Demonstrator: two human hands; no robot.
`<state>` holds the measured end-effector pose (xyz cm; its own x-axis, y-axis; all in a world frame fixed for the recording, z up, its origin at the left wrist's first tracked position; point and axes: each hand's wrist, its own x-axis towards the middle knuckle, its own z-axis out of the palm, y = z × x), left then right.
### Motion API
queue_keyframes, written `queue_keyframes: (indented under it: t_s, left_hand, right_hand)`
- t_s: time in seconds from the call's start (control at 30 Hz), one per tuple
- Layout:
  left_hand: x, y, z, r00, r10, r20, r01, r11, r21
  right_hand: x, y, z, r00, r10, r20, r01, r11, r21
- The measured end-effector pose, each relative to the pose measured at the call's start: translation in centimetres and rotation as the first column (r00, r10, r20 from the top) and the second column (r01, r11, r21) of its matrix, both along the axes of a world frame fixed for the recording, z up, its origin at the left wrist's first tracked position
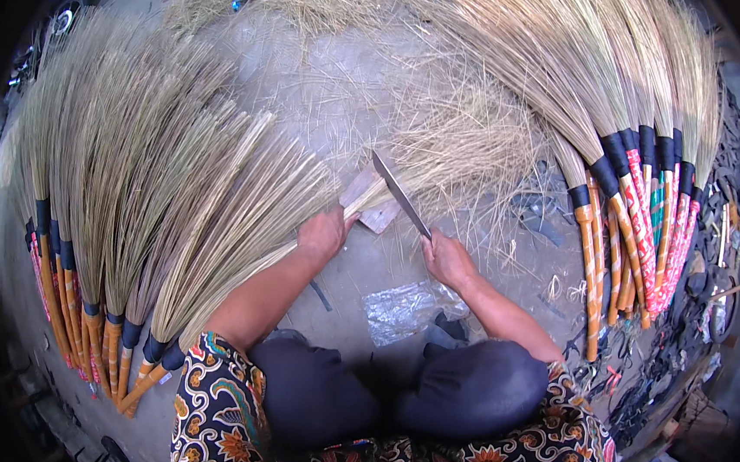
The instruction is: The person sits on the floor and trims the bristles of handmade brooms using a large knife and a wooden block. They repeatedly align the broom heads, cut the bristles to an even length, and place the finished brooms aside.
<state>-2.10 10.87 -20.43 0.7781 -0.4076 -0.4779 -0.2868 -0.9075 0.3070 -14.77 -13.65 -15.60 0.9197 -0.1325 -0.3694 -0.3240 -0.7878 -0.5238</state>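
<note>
My left hand [322,233] is closed round the straw end of a grass broom [246,262], whose bristles run up from the lower left. The gripped tips lie across a small wooden block [379,218] on the floor. In my right hand [450,259] is a long knife [398,190], held by its handle with the dark blade pointing up and left. That blade stands over or beside the block's right side; whether it touches the straw I cannot tell. Loose cut straw [471,140] is heaped just beyond the block.
Finished-looking brooms [121,164] fan out on my left, and more brooms [612,155] lie on my right with wrapped handles. Clear plastic sheet [407,311] lies between my feet. Dark strips and scraps [659,373] cover the right edge. Straw litter [317,1] spreads at the far side.
</note>
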Motion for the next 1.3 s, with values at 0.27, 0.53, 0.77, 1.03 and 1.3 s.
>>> queue_keyframes:
  t_s: [0.27,0.53,0.77,1.03,1.3]
  left_hand:
    - [0.1,-0.3,0.5,0.998,0.060,-0.017,-0.060,0.998,0.004]
    - [0.0,-0.3,0.5,0.998,0.067,0.015,-0.066,0.997,-0.032]
    - [-0.6,-0.2,0.0,0.998,0.051,0.042,-0.051,0.999,-0.009]
    - [0.0,-0.4,0.3,0.996,0.081,-0.038,-0.081,0.997,0.003]
    - [0.8,2.0,7.5,0.943,-0.218,-0.252,0.141,0.946,-0.291]
  right_hand:
    - [-0.9,1.0,0.2,0.961,-0.184,0.205,0.155,0.976,0.150]
    - [-1.3,1.4,0.1,0.977,-0.184,0.112,0.161,0.970,0.184]
    - [-2.7,2.0,0.1,0.988,-0.133,-0.081,0.142,0.983,0.120]
    - [-3.4,1.9,-1.5,0.979,-0.163,0.122,0.152,0.984,0.098]
    - [-0.8,1.4,1.1,0.934,0.125,0.334,-0.058,0.977,-0.205]
